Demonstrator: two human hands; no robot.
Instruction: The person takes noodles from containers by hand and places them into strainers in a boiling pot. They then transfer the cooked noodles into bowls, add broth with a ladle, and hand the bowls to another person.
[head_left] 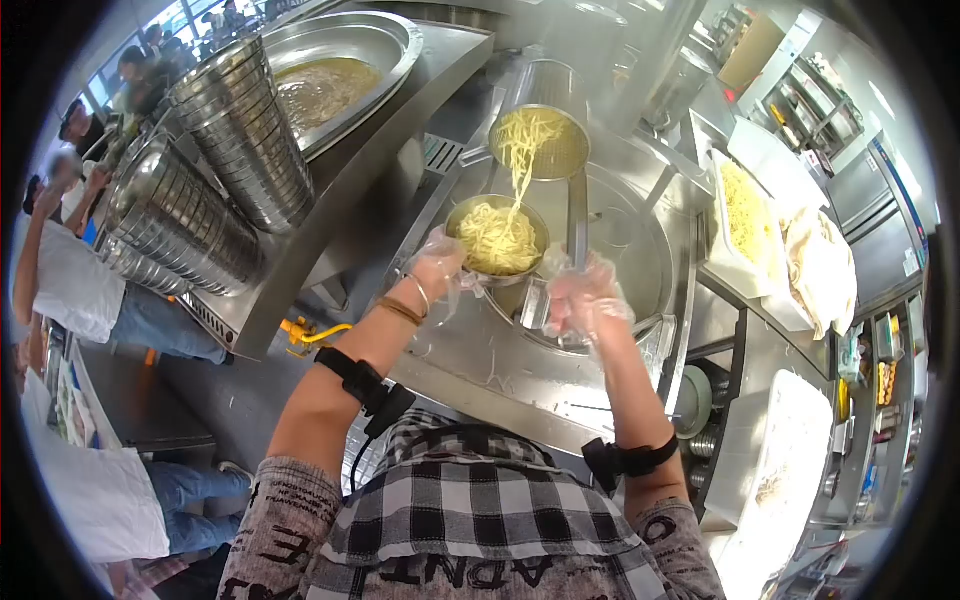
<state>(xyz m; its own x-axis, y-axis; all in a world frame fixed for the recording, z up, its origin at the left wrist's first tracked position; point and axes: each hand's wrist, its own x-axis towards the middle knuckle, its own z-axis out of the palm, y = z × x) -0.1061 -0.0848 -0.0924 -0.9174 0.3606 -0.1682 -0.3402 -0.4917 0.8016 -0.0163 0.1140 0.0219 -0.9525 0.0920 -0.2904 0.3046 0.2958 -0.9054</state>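
In a clear plastic glove, my left hand (440,262) grips the left side of a metal bowl (542,228). Yellow noodles (492,240) are heaped in the bowl. My right hand (590,295), gloved too, is closed around the handle of a deep noodle strainer (548,84). The strainer is tipped with its mouth facing the bowl, and a strand of noodles hangs from it into the heap. Under both lies a large round cooking pot (640,245) set in a steel counter. My right fingers are partly hidden by the glove's glare.
Tall stacks of metal bowls (240,130) stand at the left beside a wide pan of broth (330,90). A white bin of raw noodles (745,205) and a cloth (815,265) are at the right. People in white shirts (85,270) are at the left.
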